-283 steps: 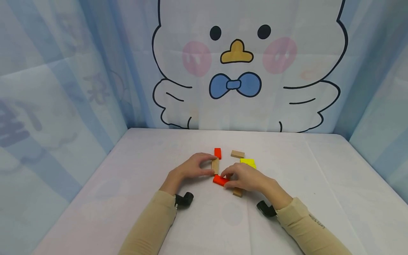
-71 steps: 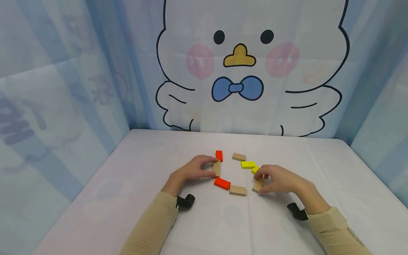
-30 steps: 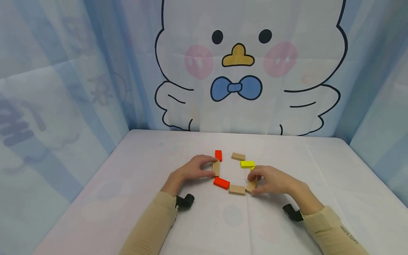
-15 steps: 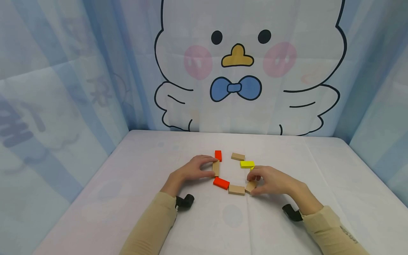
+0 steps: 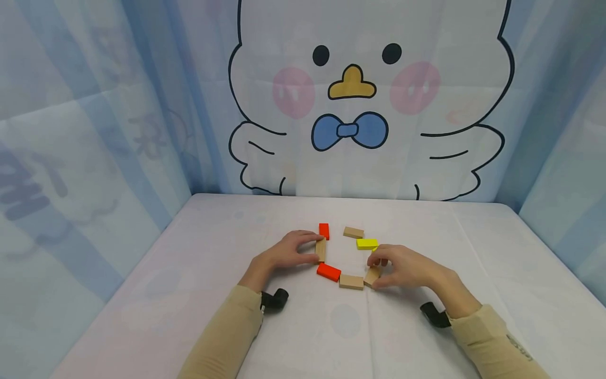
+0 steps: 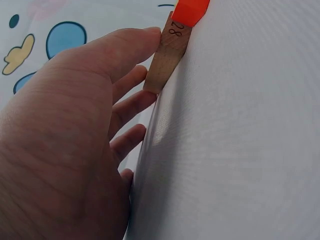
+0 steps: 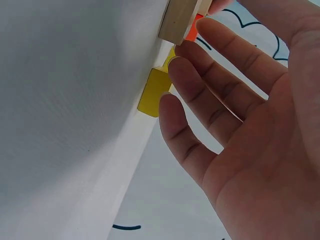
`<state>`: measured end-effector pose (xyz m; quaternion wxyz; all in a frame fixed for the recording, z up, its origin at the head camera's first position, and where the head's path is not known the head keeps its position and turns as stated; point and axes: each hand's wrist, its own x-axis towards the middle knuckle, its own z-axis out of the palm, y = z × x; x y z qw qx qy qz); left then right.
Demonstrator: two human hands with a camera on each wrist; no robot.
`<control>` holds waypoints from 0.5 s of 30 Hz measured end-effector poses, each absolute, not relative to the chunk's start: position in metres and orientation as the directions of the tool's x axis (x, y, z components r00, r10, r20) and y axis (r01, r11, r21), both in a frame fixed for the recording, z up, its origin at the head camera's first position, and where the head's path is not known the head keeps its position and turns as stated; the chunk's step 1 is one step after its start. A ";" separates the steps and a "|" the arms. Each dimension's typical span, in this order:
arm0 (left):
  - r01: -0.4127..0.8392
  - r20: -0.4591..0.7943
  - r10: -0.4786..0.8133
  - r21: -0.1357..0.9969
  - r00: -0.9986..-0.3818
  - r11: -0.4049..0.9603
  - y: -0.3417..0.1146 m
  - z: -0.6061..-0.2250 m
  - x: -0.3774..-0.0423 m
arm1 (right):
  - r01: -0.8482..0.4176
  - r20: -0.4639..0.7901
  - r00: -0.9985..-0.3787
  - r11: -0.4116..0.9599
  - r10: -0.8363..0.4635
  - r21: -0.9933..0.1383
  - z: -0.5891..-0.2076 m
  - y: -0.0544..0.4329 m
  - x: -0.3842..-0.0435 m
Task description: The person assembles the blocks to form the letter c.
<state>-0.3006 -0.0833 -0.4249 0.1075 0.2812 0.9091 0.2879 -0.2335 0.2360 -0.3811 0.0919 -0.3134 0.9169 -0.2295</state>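
Note:
In the head view, a ring of flat blocks lies on the table. My left hand (image 5: 286,249) pinches a plain wooden block (image 5: 320,250) on the ring's left side, thumb and forefinger at its two ends. A printed "28" shows on that wooden block (image 6: 167,62) in the left wrist view. At the front right, my right hand (image 5: 408,267) pinches another wooden block (image 5: 372,276), set at a slant. Its near end meets a front wooden block (image 5: 351,282). To the left of that lies a red block (image 5: 329,272).
At the back are a second red block (image 5: 324,231) and a wooden block (image 5: 353,232), with a gap between them. A yellow block (image 5: 366,244) lies on the right. Another yellow block (image 7: 155,92) is mostly behind my right hand. A curtain (image 5: 293,158) hangs behind the table.
My right hand left the front red block, took a wooden block on the right and slid it left against the front wooden block. My left hand stayed at its block throughout.

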 end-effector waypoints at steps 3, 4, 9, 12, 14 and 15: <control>0.443 -0.041 0.568 0.580 -0.822 0.683 -0.083 -0.425 -0.300 | -0.528 -0.014 -0.795 0.703 -0.607 -0.477 -0.380 0.238 -0.234; 0.442 -0.041 0.567 0.580 -0.823 0.684 -0.083 -0.425 -0.301 | -0.526 -0.007 -0.799 0.705 -0.601 -0.476 -0.380 0.239 -0.235; 0.445 -0.039 0.567 0.574 -0.823 0.687 -0.083 -0.426 -0.302 | -0.513 0.059 -0.834 0.731 -0.549 -0.450 -0.380 0.243 -0.237; 0.452 -0.036 0.571 0.571 -0.820 0.685 -0.083 -0.427 -0.302 | -0.505 0.103 -0.852 0.753 -0.513 -0.422 -0.381 0.247 -0.238; 0.453 -0.037 0.573 0.571 -0.818 0.684 -0.084 -0.427 -0.302 | -0.491 0.121 -0.865 0.768 -0.488 -0.411 -0.382 0.248 -0.239; 0.454 -0.035 0.575 0.574 -0.818 0.681 -0.084 -0.427 -0.302 | -0.485 0.127 -0.870 0.776 -0.477 -0.404 -0.383 0.249 -0.240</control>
